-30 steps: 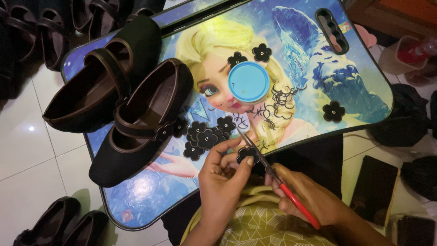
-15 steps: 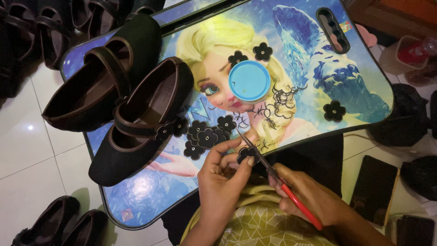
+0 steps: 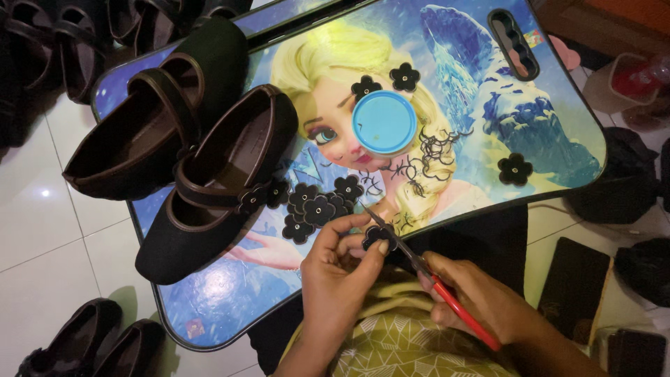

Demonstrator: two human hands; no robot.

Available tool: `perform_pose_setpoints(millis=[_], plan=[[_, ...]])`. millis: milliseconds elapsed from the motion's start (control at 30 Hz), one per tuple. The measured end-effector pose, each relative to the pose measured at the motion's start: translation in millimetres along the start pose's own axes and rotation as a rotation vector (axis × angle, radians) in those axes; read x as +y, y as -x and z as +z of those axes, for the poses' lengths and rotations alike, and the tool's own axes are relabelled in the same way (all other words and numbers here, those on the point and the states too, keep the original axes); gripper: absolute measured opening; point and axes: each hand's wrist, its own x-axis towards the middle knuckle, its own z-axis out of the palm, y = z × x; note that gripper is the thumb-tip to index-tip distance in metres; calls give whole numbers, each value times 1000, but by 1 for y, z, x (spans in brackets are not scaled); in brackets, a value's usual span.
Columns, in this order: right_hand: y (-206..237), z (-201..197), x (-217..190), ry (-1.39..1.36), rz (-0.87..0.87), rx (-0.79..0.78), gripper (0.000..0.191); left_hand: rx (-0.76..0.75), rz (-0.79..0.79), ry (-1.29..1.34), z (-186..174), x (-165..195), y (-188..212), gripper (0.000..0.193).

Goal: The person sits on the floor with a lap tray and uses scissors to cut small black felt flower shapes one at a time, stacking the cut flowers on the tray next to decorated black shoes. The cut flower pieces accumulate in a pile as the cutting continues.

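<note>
- Two dark strap shoes (image 3: 202, 174) lie on the left of the picture-printed worktop (image 3: 558, 132); the nearer one already carries a black flower at its strap. Keep them clear of the cutting.
- A pile of black flower trims (image 3: 317, 206) sits just above the hands, with loose thread clippings beside a round blue lid (image 3: 384, 122).
- The left hand (image 3: 338, 269) pinches one black flower piece (image 3: 377, 237) between thumb and fingertips, at the near worktop edge. Advisable: hold it steady, fingertips back from the blades.
- The right hand (image 3: 481, 300) is closed around red-handled snips (image 3: 426, 269), whose tips meet the flower. Advisable: small, controlled cuts close to the edge.
</note>
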Motion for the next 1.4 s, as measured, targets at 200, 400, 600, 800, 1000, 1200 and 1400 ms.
perform_pose_setpoints(millis=[200, 400, 600, 800, 1000, 1200, 1400], plan=[[2, -3, 4, -4, 60, -4, 59, -4, -21, -13, -4, -1, 0, 36], [1, 0, 4, 23, -23, -6, 53, -75, 10, 91, -4, -8, -4, 35], [-1, 5, 3, -104, -92, -11, 53, -72, -65, 144, -2, -11, -5, 32], [-2, 9, 2, -132, -116, -1, 55, -71, -54, 144, 4, -13, 0, 30], [-4, 11, 6, -90, -125, 17, 58, -73, -7, 92, 6, -16, 1, 30], [-5, 11, 7, -159, -159, -13, 67, -43, -19, 92, 8, -18, 2, 27], [-6, 8, 6, -43, -162, 26, 71, -46, -26, 123, 9, -18, 0, 25]])
